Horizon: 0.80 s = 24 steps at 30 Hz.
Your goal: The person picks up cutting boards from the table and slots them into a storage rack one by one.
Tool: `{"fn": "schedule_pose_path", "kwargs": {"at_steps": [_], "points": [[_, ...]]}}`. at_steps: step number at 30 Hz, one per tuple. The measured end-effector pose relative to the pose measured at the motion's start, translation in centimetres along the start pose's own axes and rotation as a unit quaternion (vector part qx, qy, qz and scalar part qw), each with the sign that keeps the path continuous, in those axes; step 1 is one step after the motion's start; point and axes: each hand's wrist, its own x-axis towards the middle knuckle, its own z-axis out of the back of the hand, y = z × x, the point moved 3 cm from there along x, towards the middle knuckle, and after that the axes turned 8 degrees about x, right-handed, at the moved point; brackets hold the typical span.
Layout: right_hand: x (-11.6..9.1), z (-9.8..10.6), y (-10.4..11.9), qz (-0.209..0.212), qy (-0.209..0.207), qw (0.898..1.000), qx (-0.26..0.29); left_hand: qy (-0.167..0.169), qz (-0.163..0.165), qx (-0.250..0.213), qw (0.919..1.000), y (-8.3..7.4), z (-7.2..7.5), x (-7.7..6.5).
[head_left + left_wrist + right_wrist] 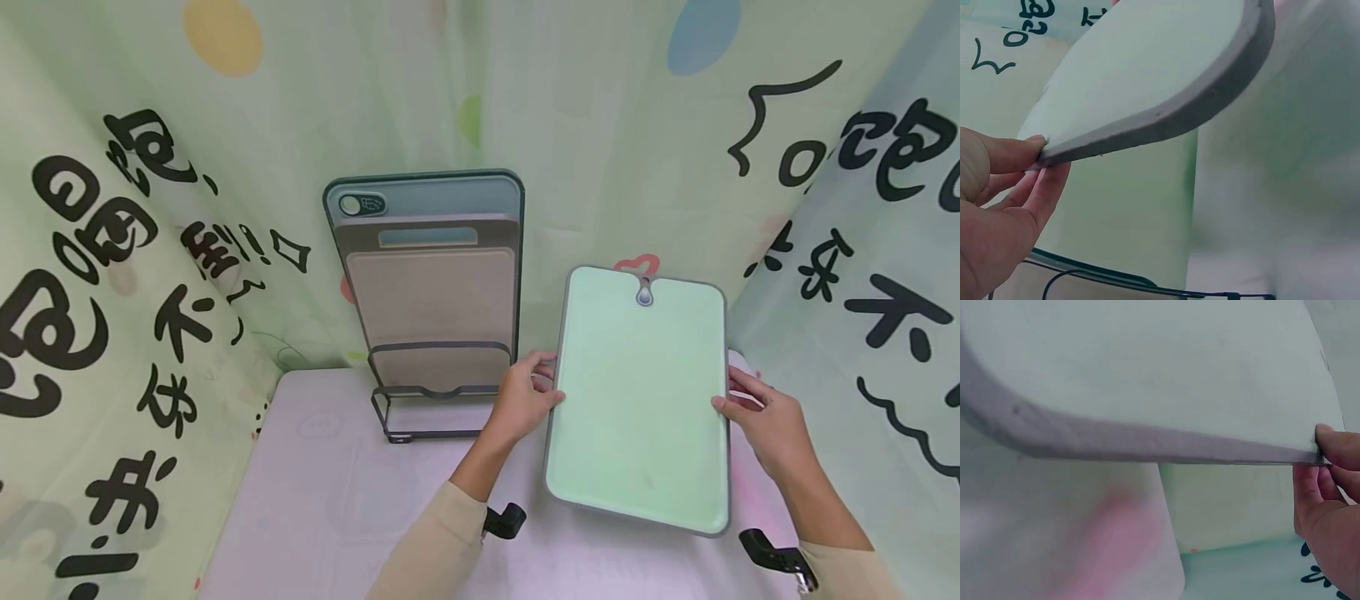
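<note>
A pale green cutting board with a grey rim and a small hole near its top edge is held upright, tilted slightly, over the right half of the table. My left hand pinches its left edge, thumb on the front face and fingers behind. On the opposite edge my right hand pinches it the same way. Both wrist views show the grey rim caught between thumb and fingers. Left of the board stands a dark wire rack bearing a beige board in front of a larger blue-grey board.
The table has a pale lilac cover. Patterned curtains with black lettering close in the back and both sides. The rack stands near the table's back edge, close beside my left hand.
</note>
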Motion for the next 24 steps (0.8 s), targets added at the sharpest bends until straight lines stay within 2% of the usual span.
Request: {"fn": "schedule_pose_path", "kwargs": {"at_steps": [8,16,24], "points": [[0.1,0.6,1.8,0.006,-0.022,1.000,0.003,-0.016,-0.023,0.013,0.9995,-1.3,1.0,0.0],[0.5,0.8,3.1,0.022,-0.027,0.999,0.010,-0.010,-0.048,0.010,0.9987,-2.2,2.2,0.0],[0.6,0.7,4.7,0.039,-0.033,0.999,0.014,-0.016,-0.050,0.009,0.9986,-2.8,3.2,0.2]]}}
